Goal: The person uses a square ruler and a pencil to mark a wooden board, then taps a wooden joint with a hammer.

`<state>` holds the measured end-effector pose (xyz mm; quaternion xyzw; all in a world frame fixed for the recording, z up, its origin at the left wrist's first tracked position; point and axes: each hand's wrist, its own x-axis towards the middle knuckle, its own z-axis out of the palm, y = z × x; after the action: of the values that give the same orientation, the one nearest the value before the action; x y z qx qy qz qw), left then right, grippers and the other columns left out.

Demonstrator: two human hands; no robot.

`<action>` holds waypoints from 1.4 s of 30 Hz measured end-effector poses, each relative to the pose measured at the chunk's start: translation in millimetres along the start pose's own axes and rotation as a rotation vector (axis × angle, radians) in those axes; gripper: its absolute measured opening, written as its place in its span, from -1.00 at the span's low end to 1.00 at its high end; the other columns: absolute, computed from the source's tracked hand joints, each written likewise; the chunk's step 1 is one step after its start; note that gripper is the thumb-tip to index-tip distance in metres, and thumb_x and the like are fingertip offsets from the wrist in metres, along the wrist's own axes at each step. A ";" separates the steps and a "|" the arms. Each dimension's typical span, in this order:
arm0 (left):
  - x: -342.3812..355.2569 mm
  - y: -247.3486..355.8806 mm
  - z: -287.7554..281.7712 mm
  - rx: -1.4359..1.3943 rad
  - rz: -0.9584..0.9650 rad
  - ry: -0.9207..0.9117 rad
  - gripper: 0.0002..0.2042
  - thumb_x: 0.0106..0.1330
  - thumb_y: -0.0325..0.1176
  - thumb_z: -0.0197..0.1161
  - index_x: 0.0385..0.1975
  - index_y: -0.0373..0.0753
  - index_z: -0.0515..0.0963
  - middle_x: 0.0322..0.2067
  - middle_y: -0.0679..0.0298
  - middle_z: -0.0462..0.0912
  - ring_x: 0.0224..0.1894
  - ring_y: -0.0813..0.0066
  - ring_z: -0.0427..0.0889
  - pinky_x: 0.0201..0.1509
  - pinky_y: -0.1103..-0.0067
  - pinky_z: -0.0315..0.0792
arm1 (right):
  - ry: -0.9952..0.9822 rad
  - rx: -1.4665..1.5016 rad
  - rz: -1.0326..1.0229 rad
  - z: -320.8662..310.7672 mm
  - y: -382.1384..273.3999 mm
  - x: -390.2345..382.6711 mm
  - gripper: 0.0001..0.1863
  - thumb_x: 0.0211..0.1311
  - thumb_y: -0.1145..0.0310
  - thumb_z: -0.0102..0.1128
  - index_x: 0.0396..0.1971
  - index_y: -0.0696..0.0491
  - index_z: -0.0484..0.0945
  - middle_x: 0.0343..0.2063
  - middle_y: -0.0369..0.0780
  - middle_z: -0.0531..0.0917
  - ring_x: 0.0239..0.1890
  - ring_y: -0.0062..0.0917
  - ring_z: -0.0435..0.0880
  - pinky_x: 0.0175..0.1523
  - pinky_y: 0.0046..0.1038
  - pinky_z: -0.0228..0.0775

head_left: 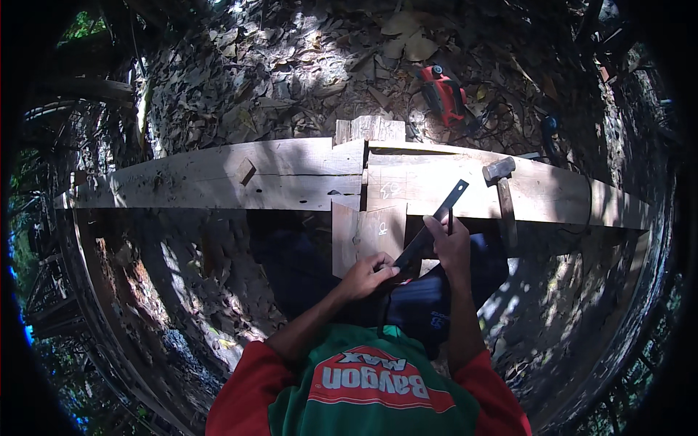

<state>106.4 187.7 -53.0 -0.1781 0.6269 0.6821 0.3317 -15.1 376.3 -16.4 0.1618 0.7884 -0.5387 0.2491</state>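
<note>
A dark, flat metal ruler [416,245] with a hole in its far end slants over my lap, its far part over the long timber beam [291,166]. My left hand [369,276] is closed on the ruler's near end, beside a short upright-grained wooden piece [382,231] that meets the beam. Further along, my right hand [452,245] is closed around the ruler's middle. A thin dark stick, perhaps a pencil, rises from its fingers; its kind is not clear. Pencil-like marks show on the wood near the joint.
A hammer [500,174] lies with its head on the beam's right part, its handle toward me. Beyond the beam, a red and black power tool [445,96] rests on leaf-covered ground [276,80]. A squarish hole [247,171] is cut in the left part.
</note>
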 end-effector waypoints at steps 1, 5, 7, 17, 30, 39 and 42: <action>-1.0 6.5 3.6 0.016 -0.002 -0.016 -0.68 0.43 -0.12 0.27 -0.18 -0.33 0.63 -0.35 0.33 0.64 -0.31 0.62 0.56 -0.18 0.59 0.45 | -0.005 -0.046 -0.044 -4.9 -5.4 2.6 -0.59 0.30 0.15 0.36 -0.57 0.12 0.43 -0.71 -0.38 0.43 -0.65 -0.79 0.39 -0.52 -0.57 0.23; -13.4 37.9 5.3 0.149 0.065 -0.144 -0.60 0.38 -0.05 0.31 -0.12 -0.35 0.61 -0.36 0.24 0.65 -0.36 0.54 0.58 -0.22 0.55 0.46 | -0.129 0.068 -0.117 -9.9 -39.4 -2.0 -0.66 0.36 0.19 0.21 -0.21 0.23 0.61 -0.56 -0.31 0.61 -0.58 -0.73 0.48 -0.46 -0.55 0.30; -23.1 54.8 7.0 0.462 0.217 0.017 -0.55 0.35 0.02 0.31 -0.14 -0.33 0.59 -0.40 0.12 0.67 -0.32 0.24 0.66 -0.22 0.40 0.48 | -0.199 0.243 -0.122 -7.9 -46.2 -3.4 -0.60 0.38 0.19 0.14 -0.06 0.24 0.62 -0.49 -0.29 0.66 -0.54 -0.70 0.52 -0.41 -0.57 0.33; -19.2 -1.4 -8.7 0.764 0.492 0.451 -0.17 0.28 -0.06 0.36 0.46 -0.27 0.11 -0.29 -0.19 0.66 -0.31 -0.18 0.68 -0.27 0.16 0.55 | -0.077 0.187 -0.177 79.9 6.1 84.0 -0.82 0.26 0.32 0.26 -0.37 0.13 0.60 -0.57 -0.34 0.59 -0.58 -0.74 0.49 -0.46 -0.61 0.33; -13.3 -28.9 -11.7 0.685 0.258 0.400 -0.18 0.33 -0.13 0.31 0.47 -0.34 0.04 -0.28 -0.20 0.65 -0.32 -0.17 0.67 -0.23 0.15 0.53 | -0.206 -0.462 -0.211 95.9 -0.2 112.2 -0.63 0.31 0.13 0.22 -0.47 0.18 0.66 -0.67 -0.14 0.65 -0.58 -0.33 0.70 -0.35 -0.26 0.50; -3.3 -23.8 -5.7 0.722 0.172 0.380 -0.16 0.31 -0.14 0.30 0.50 -0.28 0.00 -0.27 -0.11 0.66 -0.33 -0.13 0.68 -0.24 0.14 0.56 | -0.237 -0.454 -0.266 89.7 -14.2 118.3 -0.52 0.31 0.04 0.18 -0.57 0.18 0.58 -0.69 -0.06 0.57 -0.59 -0.17 0.59 -0.37 -0.19 0.35; -2.6 -22.8 -5.3 0.730 0.160 0.385 -0.17 0.31 -0.14 0.28 0.50 -0.28 0.02 -0.30 -0.09 0.65 -0.36 -0.11 0.68 -0.26 0.14 0.55 | -0.216 -0.472 -0.312 90.6 -9.6 121.3 -0.52 0.31 0.04 0.17 -0.56 0.20 0.56 -0.68 0.00 0.53 -0.57 -0.11 0.56 -0.37 -0.16 0.34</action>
<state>122.8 181.9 -68.9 -0.1239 0.8898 0.3930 0.1959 -100.3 286.9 -104.5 -0.0820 0.8760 -0.3864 0.2767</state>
